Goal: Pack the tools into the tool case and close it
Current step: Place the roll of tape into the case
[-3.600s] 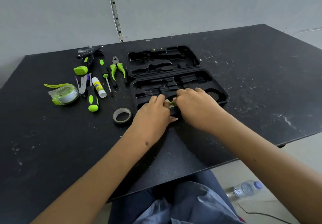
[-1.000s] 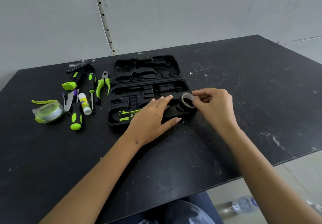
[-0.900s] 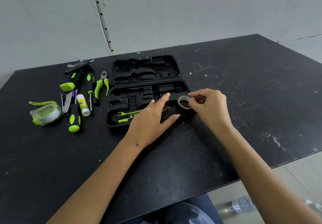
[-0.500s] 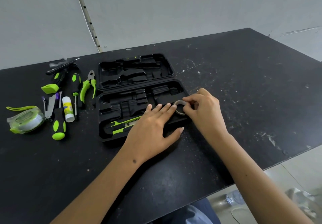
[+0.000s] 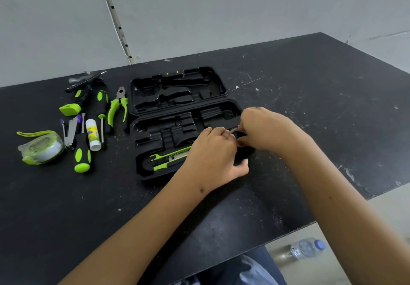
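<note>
- Two hands meet at the right end of the tool case (image 5: pixel 142 149); the tape roll (image 5: pixel 235 131) sits between them, over the round recess there.
- Right hand (image 5: pixel 264 129): grip closed, pinching the roll.
- Left hand (image 5: pixel 213 151): fingers curled against the roll; whether they pinch it cannot be told.
- Advice: lay the roll flat and press it evenly to seat it.
- Knife (image 5: pixel 168 159): already in the near slot.
- Pliers (image 5: pixel 117 108), screwdrivers (image 5: pixel 82 156) and tape measure (image 5: pixel 41 149): unpacked on the tabletop (image 5: pixel 66 207), left.

Soft, even daylight fills the scene, casting only faint shadows under the hands on the matte black table (image 5: pixel 310 98). Wide-angle bending curves the edges; detail looks slightly smeared.
</note>
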